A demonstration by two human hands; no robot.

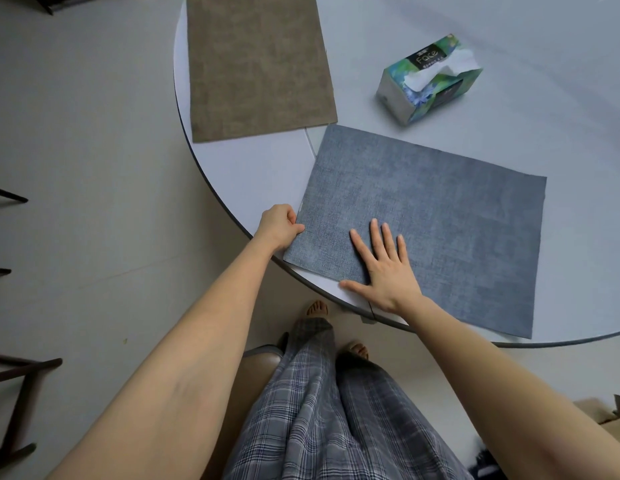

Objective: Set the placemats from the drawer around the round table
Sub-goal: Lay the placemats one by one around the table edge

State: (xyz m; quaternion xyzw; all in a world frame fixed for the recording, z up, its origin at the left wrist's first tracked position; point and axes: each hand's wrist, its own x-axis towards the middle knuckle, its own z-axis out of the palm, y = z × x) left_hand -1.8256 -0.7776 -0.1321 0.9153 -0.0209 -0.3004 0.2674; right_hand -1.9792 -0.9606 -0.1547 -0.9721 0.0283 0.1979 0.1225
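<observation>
Fingers of the left hand (280,226) curl over the near-left edge of a blue-grey placemat (429,216), pinching it where it meets the rim of the round table (239,168); the fingertips are tucked against the mat and cannot be made out singly. The right hand (383,268) lies flat on the mat's near portion, fingers straight and spread, thumb reaching onto the bare table rim just off the mat's edge. The blue-grey mat is a rectangle with a woven, linen-like texture, lying flat with its near corners at or slightly over the table's curved edge. Beyond it, almost touching at one corner, a brown placemat (260,64) of the same woven look lies flat at the table's left rim; its far end is cut off by the top of the view. To the right of the brown mat, apart from both mats, sits a soft tissue pack (429,79) printed in green, blue and white, a white tissue rising from its slot; the word "Face" reads on a dark panel, the smaller writing beneath is too fine to read. The table top is pale and smooth with a thin dark edge band, its right and far parts out of frame. Below, plaid trousers (322,410) and bare toes show over a pale floor (93,168); dark chair legs (21,375) intrude at the left, only partly seen.
</observation>
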